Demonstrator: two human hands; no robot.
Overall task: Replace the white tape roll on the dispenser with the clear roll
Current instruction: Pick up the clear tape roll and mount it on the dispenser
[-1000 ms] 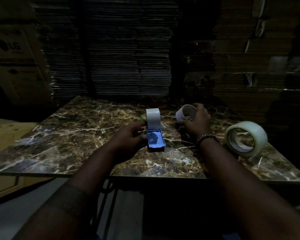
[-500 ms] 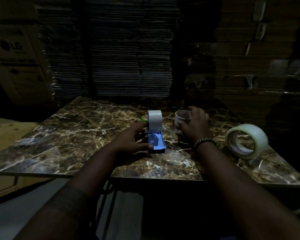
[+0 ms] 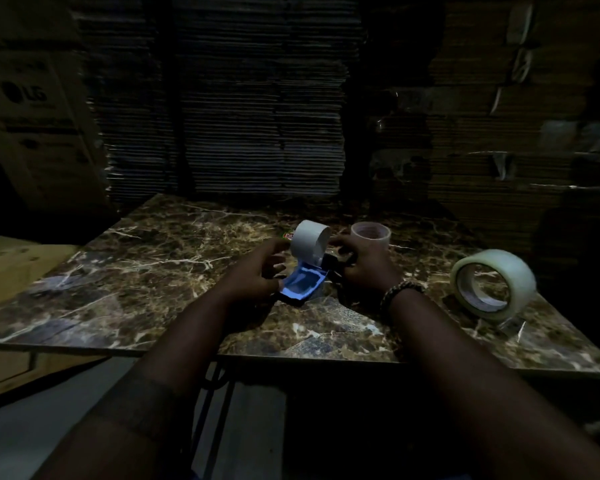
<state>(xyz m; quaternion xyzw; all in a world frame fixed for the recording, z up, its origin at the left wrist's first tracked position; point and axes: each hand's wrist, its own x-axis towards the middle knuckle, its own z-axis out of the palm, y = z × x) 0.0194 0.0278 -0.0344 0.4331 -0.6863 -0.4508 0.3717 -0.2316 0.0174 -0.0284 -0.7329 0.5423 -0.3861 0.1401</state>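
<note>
Head view: a dark marbled surface (image 3: 160,258) is seen from above, with stacks of flattened cardboard (image 3: 257,116) rising behind it and a printed carton (image 3: 35,109) standing at the far left. Near the middle of the surface a blue tape dispenser (image 3: 300,287) is held tilted, its flat blue face turned up toward the camera. The white tape roll (image 3: 309,242) is still mounted at the dispenser's far end, standing on edge, with its open core turned to the right.

The left hand (image 3: 257,275) is closed around the dispenser's near left side, fingers curled along the blue body and just beside the white roll. The right hand (image 3: 359,263) is wrapped on the dispenser's right side, where a dark part of the frame is seen between its fingers; a beaded bracelet (image 3: 400,291) is worn at that wrist. Whether the right fingers are touching the white roll itself cannot be told in the dim light.

Just beyond the right hand, a small clear roll (image 3: 370,233) is set flat on the surface, its opening upward. Well apart, near the right edge of the surface, a larger clear roll (image 3: 499,282) is stood on edge. A small red and green label (image 3: 289,234) is partly visible behind the white roll.
</note>
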